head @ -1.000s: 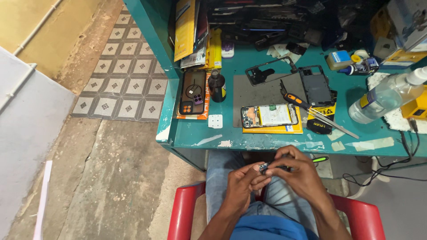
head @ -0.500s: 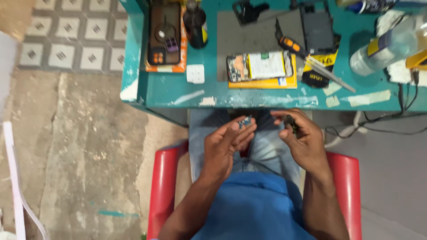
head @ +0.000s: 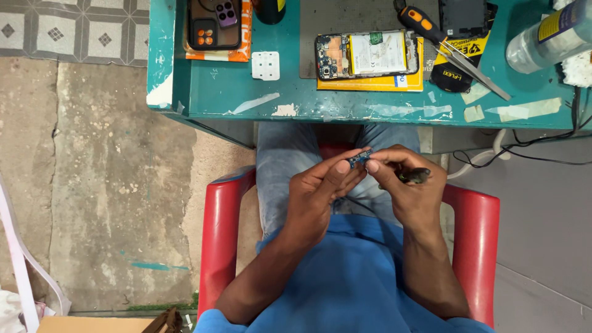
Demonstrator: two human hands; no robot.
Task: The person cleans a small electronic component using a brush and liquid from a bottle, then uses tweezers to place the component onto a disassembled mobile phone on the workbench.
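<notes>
Brought back together since half a second ago, both hands are held above the lap, below the teal workbench (head: pixel 216 92). A small blue circuit board (head: pixel 359 158) is pinched between the left hand (head: pixel 320 194) and right hand (head: pixel 410 191), fingertips touching; a dark tool (head: pixel 414 177) is gripped in the right.

The teal desk (head: pixel 216 92) stands just beyond the grip, and its paint is chipped along the near edge. Straight ahead of the grip lies an opened phone (head: pixel 367 54) on a yellow card (head: pixel 370 82). To the right of it lie a screwdriver (head: pixel 419 18) and tweezers (head: pixel 475 68). To the left are a small white square piece (head: pixel 266 65) and a dark phone case (head: pixel 213 24).
</notes>
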